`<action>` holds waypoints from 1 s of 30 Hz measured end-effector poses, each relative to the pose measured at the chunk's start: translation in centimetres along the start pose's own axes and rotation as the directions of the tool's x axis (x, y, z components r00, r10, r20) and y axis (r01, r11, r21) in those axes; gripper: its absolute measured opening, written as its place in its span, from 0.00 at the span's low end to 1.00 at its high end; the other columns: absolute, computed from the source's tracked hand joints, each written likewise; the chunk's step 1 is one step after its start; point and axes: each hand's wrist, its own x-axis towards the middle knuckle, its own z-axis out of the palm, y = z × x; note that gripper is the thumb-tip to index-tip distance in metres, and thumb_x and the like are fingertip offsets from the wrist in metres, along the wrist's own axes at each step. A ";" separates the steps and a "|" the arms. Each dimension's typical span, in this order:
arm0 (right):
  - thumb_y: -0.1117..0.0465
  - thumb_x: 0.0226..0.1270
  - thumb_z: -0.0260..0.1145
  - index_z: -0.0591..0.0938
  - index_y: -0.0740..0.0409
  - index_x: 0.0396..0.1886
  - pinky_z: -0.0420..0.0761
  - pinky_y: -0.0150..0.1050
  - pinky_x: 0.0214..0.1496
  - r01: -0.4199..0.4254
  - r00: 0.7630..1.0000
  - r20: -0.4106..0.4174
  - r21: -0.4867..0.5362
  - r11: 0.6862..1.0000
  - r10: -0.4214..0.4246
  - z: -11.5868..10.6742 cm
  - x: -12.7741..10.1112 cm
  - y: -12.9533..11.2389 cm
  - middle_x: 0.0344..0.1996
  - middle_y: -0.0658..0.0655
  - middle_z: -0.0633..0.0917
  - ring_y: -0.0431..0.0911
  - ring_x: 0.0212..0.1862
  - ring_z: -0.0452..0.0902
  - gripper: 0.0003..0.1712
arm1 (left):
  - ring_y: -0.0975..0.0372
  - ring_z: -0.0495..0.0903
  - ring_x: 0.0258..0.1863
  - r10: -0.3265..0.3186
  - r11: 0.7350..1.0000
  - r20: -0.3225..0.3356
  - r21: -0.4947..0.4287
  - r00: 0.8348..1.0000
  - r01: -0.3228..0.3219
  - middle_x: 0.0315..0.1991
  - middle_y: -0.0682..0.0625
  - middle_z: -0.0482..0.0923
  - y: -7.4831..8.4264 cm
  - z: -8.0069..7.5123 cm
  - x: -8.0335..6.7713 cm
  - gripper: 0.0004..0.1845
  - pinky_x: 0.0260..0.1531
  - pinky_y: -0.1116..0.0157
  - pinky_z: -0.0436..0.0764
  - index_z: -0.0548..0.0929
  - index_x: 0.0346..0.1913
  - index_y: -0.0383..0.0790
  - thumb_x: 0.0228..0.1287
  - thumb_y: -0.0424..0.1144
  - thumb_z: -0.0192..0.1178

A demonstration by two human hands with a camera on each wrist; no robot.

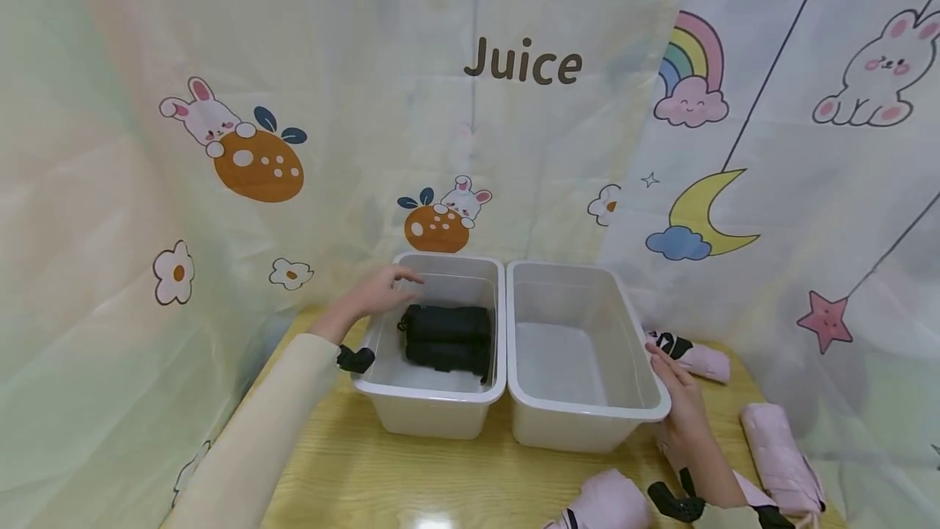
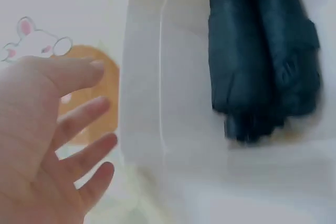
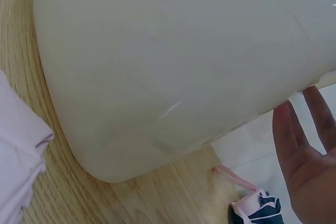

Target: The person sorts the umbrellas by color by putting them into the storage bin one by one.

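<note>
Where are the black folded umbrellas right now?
In the head view, the two black folded umbrellas lie side by side inside the left bin, just below the left hand at its rim; the right bin next to it holds nothing.

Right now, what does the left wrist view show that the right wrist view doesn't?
Only the left wrist view shows the open left hand, the inside of the left bin and two folded black umbrellas lying in it. Only the right wrist view shows the right hand, the outer wall of the right bin, the wooden table and pink umbrellas. Both show a white bin and an open hand beside it.
</note>
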 end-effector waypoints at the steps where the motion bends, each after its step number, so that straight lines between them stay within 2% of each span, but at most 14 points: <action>1: 0.57 0.75 0.57 0.82 0.43 0.60 0.79 0.31 0.44 0.010 1.000 -0.002 -0.001 1.000 -0.010 0.0 0.1 0.0 0.48 0.34 0.82 0.33 0.48 0.78 0.18 | 0.48 0.71 0.60 0.014 1.000 -0.027 -0.006 1.000 -0.014 0.58 0.43 0.76 -0.2 -0.2 -0.7 0.16 0.56 0.49 0.71 0.82 0.57 0.37 0.68 0.34 0.59; 4: 0.57 0.76 0.56 0.80 0.44 0.62 0.79 0.30 0.45 0.048 0.999 0.012 -0.019 0.999 -0.047 0.0 0.7 -0.1 0.50 0.34 0.81 0.33 0.49 0.78 0.19 | 0.43 0.67 0.62 0.043 0.998 -0.058 -0.044 0.997 -0.045 0.62 0.37 0.71 -0.5 -0.8 -3.2 0.20 0.57 0.44 0.68 0.77 0.61 0.33 0.68 0.33 0.58; 7: 0.56 0.76 0.56 0.79 0.44 0.63 0.79 0.30 0.46 0.048 0.998 0.037 -0.031 0.998 -0.047 0.0 1.3 -0.4 0.51 0.34 0.80 0.33 0.49 0.77 0.19 | 0.40 0.68 0.62 -0.019 0.988 -0.035 -0.156 0.999 0.013 0.68 0.36 0.63 -0.8 -0.3 -5.9 0.28 0.54 0.44 0.71 0.68 0.69 0.34 0.69 0.36 0.59; 10: 0.55 0.75 0.57 0.81 0.41 0.61 0.79 0.30 0.45 0.000 1.000 0.022 -0.035 0.999 0.000 -0.2 1.2 -0.4 0.49 0.32 0.81 0.32 0.49 0.77 0.18 | 0.38 0.68 0.61 -0.111 0.944 0.009 -0.312 0.994 0.109 0.72 0.36 0.55 -1.0 1.1 -8.4 0.35 0.50 0.46 0.76 0.60 0.74 0.39 0.69 0.40 0.60; 12: 0.55 0.74 0.58 0.82 0.39 0.59 0.78 0.29 0.45 -0.032 0.999 -0.007 -0.026 0.999 0.032 -0.6 0.8 -0.4 0.48 0.31 0.81 0.31 0.48 0.77 0.17 | 0.39 0.69 0.61 -0.142 0.919 0.010 -0.370 0.990 0.136 0.73 0.37 0.53 -1.2 2.5 -9.3 0.37 0.47 0.49 0.78 0.57 0.75 0.41 0.69 0.42 0.61; 14: 0.55 0.74 0.59 0.82 0.38 0.58 0.78 0.29 0.44 -0.051 0.998 -0.029 -0.019 0.998 0.051 -0.9 0.5 -0.4 0.47 0.31 0.81 0.31 0.47 0.77 0.17 | 0.39 0.66 0.63 -0.170 0.898 0.004 -0.412 0.985 0.157 0.73 0.37 0.52 -1.0 3.7 -10.0 0.37 0.47 0.49 0.78 0.57 0.76 0.43 0.69 0.43 0.60; 16: 0.55 0.73 0.59 0.81 0.39 0.60 0.78 0.29 0.45 -0.054 0.998 -0.034 -0.014 0.998 0.054 -1.2 0.3 -0.4 0.48 0.31 0.81 0.31 0.48 0.77 0.18 | 0.40 0.61 0.66 -0.192 0.898 -0.024 -0.408 0.981 0.166 0.74 0.37 0.52 -0.7 4.7 -10.3 0.35 0.53 0.47 0.73 0.58 0.75 0.43 0.70 0.42 0.60; 19: 0.55 0.73 0.60 0.81 0.41 0.61 0.79 0.30 0.44 -0.048 0.998 -0.037 -0.004 0.999 0.047 -1.2 0.0 -0.5 0.48 0.31 0.81 0.32 0.48 0.77 0.19 | 0.41 0.55 0.69 -0.237 0.874 -0.049 -0.448 0.970 0.190 0.74 0.36 0.51 -0.3 5.7 -10.2 0.33 0.58 0.42 0.66 0.59 0.75 0.43 0.71 0.39 0.58; 21: 0.55 0.73 0.60 0.81 0.42 0.60 0.79 0.30 0.44 -0.035 0.998 -0.048 0.000 0.999 0.035 -1.1 -0.2 -0.5 0.48 0.33 0.81 0.33 0.47 0.77 0.19 | 0.41 0.54 0.69 -0.264 0.848 -0.065 -0.490 0.962 0.200 0.74 0.37 0.51 -0.4 6.2 -10.1 0.31 0.58 0.41 0.65 0.60 0.75 0.43 0.71 0.37 0.56; 24: 0.56 0.72 0.61 0.82 0.44 0.60 0.80 0.31 0.43 -0.021 0.998 -0.057 0.005 1.000 0.021 -0.7 -0.5 -0.1 0.48 0.35 0.82 0.34 0.46 0.78 0.19 | 0.39 0.60 0.64 -0.317 0.790 -0.078 -0.573 0.945 0.217 0.74 0.37 0.49 -0.4 6.5 -10.6 0.30 0.46 0.46 0.76 0.60 0.75 0.46 0.73 0.33 0.50; 26: 0.56 0.72 0.61 0.81 0.46 0.62 0.80 0.31 0.43 -0.015 0.998 -0.061 0.011 1.000 0.016 -0.4 -0.6 0.3 0.48 0.36 0.82 0.35 0.47 0.78 0.20 | 0.37 0.64 0.61 -0.345 0.756 -0.092 -0.618 0.934 0.218 0.74 0.38 0.49 -0.4 6.6 -11.3 0.29 0.37 0.49 0.80 0.61 0.75 0.48 0.73 0.33 0.47; 28: 0.56 0.71 0.62 0.79 0.48 0.63 0.80 0.32 0.44 -0.016 0.997 -0.069 0.017 1.000 0.017 0.0 -0.4 0.4 0.49 0.36 0.82 0.35 0.47 0.79 0.21 | 0.36 0.66 0.59 -0.367 0.738 -0.106 -0.637 0.924 0.220 0.74 0.37 0.49 -0.4 6.5 -11.9 0.29 0.31 0.53 0.81 0.61 0.75 0.49 0.73 0.32 0.45; 30: 0.55 0.69 0.65 0.80 0.50 0.62 0.80 0.32 0.43 -0.009 0.995 -0.103 -0.022 1.000 0.007 0.4 -0.2 0.2 0.46 0.37 0.83 0.35 0.46 0.80 0.22 | 0.35 0.66 0.58 -0.376 0.730 -0.125 -0.650 0.918 0.210 0.74 0.37 0.50 -0.4 6.3 -12.2 0.28 0.29 0.53 0.82 0.62 0.74 0.49 0.74 0.32 0.44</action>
